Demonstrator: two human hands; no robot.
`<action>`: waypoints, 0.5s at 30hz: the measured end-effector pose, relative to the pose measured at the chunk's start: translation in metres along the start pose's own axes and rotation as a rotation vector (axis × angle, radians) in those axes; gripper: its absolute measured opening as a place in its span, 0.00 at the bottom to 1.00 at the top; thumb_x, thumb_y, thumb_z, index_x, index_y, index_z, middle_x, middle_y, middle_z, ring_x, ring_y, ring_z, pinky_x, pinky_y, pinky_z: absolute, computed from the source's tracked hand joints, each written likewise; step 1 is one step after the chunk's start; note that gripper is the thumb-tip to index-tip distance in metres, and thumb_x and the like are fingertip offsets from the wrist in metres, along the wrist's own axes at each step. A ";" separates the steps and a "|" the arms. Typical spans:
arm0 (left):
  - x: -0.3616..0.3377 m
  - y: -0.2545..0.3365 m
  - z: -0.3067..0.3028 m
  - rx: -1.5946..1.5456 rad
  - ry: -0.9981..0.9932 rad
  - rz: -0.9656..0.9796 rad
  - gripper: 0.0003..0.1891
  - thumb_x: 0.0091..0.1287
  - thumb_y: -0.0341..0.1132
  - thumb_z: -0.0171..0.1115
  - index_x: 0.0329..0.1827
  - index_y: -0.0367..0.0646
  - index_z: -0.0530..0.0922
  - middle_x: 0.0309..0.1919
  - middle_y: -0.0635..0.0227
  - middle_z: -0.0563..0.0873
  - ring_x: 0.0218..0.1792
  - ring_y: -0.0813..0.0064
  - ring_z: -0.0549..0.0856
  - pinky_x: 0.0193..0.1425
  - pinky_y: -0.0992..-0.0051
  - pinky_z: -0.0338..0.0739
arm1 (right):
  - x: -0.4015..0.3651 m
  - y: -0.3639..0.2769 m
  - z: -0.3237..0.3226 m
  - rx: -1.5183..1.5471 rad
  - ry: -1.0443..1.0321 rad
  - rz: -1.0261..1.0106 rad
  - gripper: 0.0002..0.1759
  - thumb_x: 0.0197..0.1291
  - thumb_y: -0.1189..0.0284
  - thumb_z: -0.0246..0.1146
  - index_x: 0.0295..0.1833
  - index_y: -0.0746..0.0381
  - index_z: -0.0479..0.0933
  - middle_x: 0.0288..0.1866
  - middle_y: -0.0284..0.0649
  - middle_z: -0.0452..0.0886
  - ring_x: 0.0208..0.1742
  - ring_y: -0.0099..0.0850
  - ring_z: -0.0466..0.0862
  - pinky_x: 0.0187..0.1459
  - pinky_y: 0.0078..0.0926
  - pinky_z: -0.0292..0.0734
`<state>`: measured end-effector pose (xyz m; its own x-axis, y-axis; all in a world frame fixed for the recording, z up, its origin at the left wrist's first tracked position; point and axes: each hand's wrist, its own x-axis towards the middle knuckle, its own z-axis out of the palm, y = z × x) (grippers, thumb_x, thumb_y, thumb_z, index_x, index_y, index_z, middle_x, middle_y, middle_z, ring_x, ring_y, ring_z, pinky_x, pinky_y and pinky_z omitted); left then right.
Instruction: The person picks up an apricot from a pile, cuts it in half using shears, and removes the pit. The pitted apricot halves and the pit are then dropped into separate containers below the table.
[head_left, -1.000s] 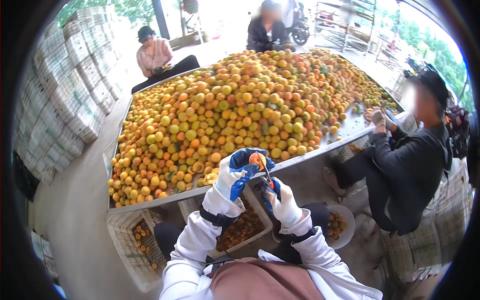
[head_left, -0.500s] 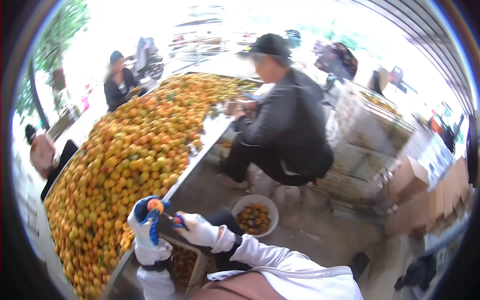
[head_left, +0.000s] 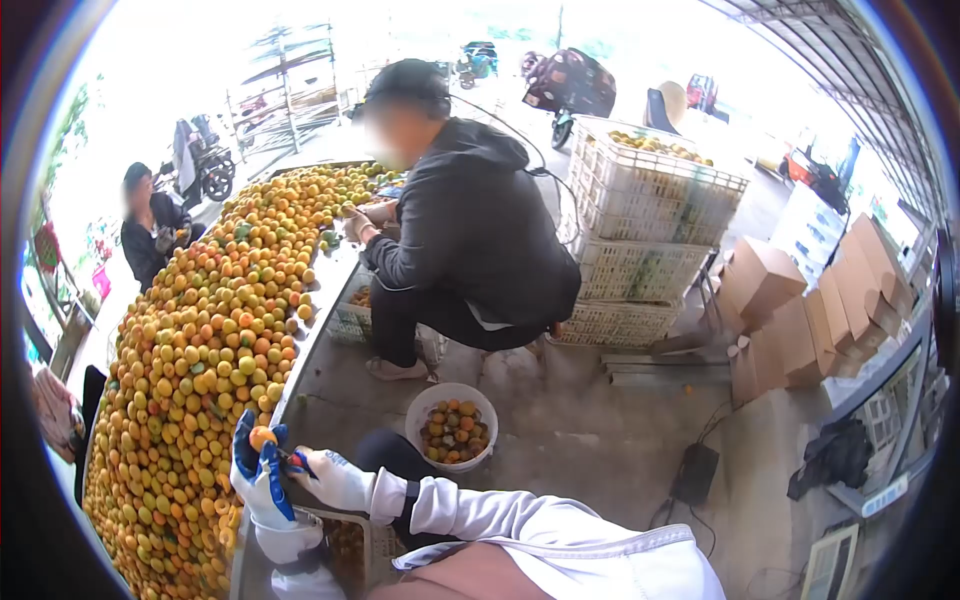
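Note:
My left hand [head_left: 268,490], in a white and blue work glove, is closed around a small round orange fruit that looks like an apricot [head_left: 262,438]. Close beside it on the right, my right hand [head_left: 338,481], gloved the same way, grips a small tool with a red and blue handle [head_left: 297,461]. Its working end points at the fruit; whether it touches is not clear. Both hands are above the near edge of a large heap of similar fruit [head_left: 215,375]. Below my wrists stands a light plastic crate [head_left: 384,548] with fruit in it.
A white bucket [head_left: 412,415] partly filled with fruit stands on the floor. A co-worker in a dark jacket [head_left: 470,215] squats by the heap; another person [head_left: 150,225] sits across it. Stacked crates [head_left: 640,265], cardboard boxes [head_left: 770,285] and a black box with cables [head_left: 695,472] are at right.
My view has swung to the right, so the scene sits further left. Both hands stay close together, with the fruit still in the left and the tool in the right.

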<state>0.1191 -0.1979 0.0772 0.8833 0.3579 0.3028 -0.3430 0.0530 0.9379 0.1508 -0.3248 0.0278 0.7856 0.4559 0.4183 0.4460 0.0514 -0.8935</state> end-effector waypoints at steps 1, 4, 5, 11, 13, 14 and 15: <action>-0.001 0.003 0.000 0.024 -0.003 0.022 0.22 0.75 0.30 0.62 0.69 0.32 0.74 0.52 0.57 0.87 0.48 0.70 0.88 0.52 0.75 0.81 | 0.001 0.000 0.003 -0.003 -0.012 0.012 0.10 0.72 0.71 0.59 0.47 0.68 0.75 0.39 0.62 0.82 0.44 0.62 0.82 0.42 0.47 0.77; -0.008 0.004 0.004 0.028 0.026 -0.024 0.23 0.79 0.44 0.58 0.64 0.31 0.77 0.40 0.58 0.90 0.43 0.71 0.88 0.52 0.74 0.80 | -0.002 -0.016 0.003 0.070 -0.036 0.029 0.12 0.72 0.70 0.59 0.53 0.68 0.74 0.44 0.61 0.84 0.47 0.60 0.84 0.47 0.47 0.79; -0.008 -0.002 -0.003 -0.031 0.017 -0.059 0.24 0.80 0.45 0.54 0.64 0.30 0.76 0.39 0.57 0.90 0.42 0.70 0.88 0.55 0.72 0.80 | -0.001 -0.022 0.000 0.031 -0.083 0.116 0.14 0.72 0.70 0.59 0.55 0.67 0.74 0.45 0.61 0.84 0.49 0.60 0.83 0.48 0.47 0.79; -0.006 -0.030 -0.014 -0.174 0.017 -0.159 0.25 0.79 0.48 0.55 0.62 0.31 0.77 0.53 0.54 0.87 0.52 0.66 0.86 0.63 0.66 0.77 | -0.007 -0.010 0.004 0.116 -0.037 0.139 0.12 0.72 0.69 0.60 0.51 0.69 0.76 0.43 0.60 0.84 0.50 0.60 0.83 0.48 0.46 0.78; -0.001 -0.039 -0.024 0.069 -0.040 -0.034 0.24 0.79 0.46 0.56 0.62 0.31 0.77 0.55 0.57 0.86 0.54 0.68 0.85 0.64 0.67 0.77 | -0.010 -0.001 0.003 0.108 -0.096 0.140 0.13 0.73 0.69 0.58 0.51 0.68 0.76 0.44 0.60 0.85 0.49 0.59 0.83 0.49 0.46 0.78; -0.001 -0.039 -0.028 0.026 -0.083 -0.082 0.22 0.79 0.43 0.57 0.62 0.31 0.77 0.54 0.59 0.85 0.54 0.69 0.84 0.65 0.69 0.76 | -0.011 0.002 0.003 0.108 -0.123 0.139 0.13 0.73 0.68 0.57 0.51 0.68 0.75 0.44 0.60 0.85 0.49 0.59 0.83 0.49 0.47 0.77; -0.002 -0.042 -0.027 -0.069 -0.082 -0.096 0.21 0.78 0.39 0.59 0.64 0.30 0.75 0.55 0.56 0.85 0.54 0.68 0.84 0.65 0.70 0.76 | -0.013 0.004 0.003 0.106 -0.117 0.140 0.13 0.73 0.68 0.57 0.51 0.68 0.75 0.44 0.60 0.85 0.49 0.59 0.83 0.49 0.47 0.77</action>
<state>0.1229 -0.1758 0.0328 0.9355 0.2704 0.2273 -0.2739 0.1489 0.9502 0.1413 -0.3273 0.0184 0.7789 0.5649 0.2724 0.2831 0.0709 -0.9565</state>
